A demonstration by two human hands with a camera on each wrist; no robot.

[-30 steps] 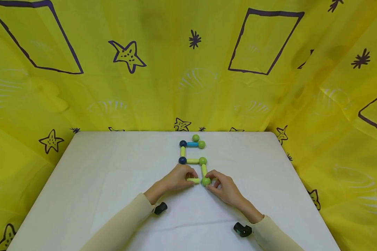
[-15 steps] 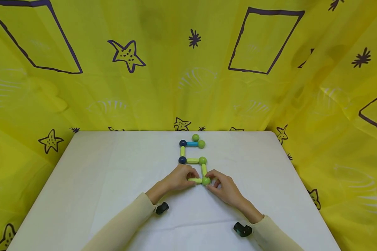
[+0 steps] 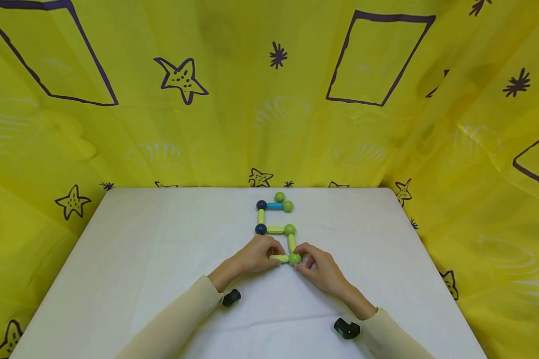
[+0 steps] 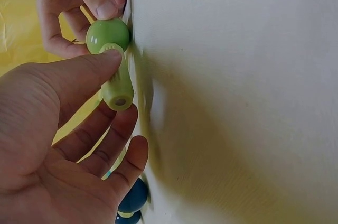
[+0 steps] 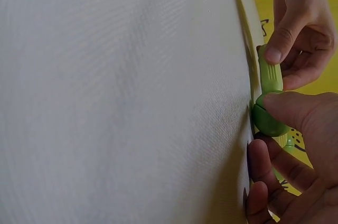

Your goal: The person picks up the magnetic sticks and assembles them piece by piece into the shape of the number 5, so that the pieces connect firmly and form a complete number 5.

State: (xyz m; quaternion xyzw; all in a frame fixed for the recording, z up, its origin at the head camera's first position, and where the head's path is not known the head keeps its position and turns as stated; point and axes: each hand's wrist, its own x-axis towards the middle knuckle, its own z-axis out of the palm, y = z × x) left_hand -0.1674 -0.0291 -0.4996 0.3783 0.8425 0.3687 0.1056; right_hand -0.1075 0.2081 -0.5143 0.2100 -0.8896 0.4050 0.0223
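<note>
My left hand [image 3: 257,253] pinches a light green rod [image 4: 119,87] between thumb and fingers. The rod's far end touches a green ball [image 3: 294,259], which my right hand [image 3: 323,270] holds by thumb and fingertips from the right. From that ball a second light green rod [image 3: 291,243] runs back to another green ball [image 3: 289,230]. A light green rod [image 3: 276,230] joins this to a dark blue ball [image 3: 261,229]. Farther back, a rod [image 3: 261,217] leads to a second dark blue ball [image 3: 262,205], then a blue rod [image 3: 275,206] and a green ball [image 3: 288,206].
One more green ball [image 3: 279,197] sits against the chain's back end, near the far table edge. A white cloth covers the table [image 3: 161,239]. Yellow patterned curtains [image 3: 233,124] enclose the back and sides. Black wrist cameras [image 3: 347,328] hang by both sleeves.
My left hand has shifted slightly right with its rod, closing the small gap to the front green ball. The right hand has stayed in place.
</note>
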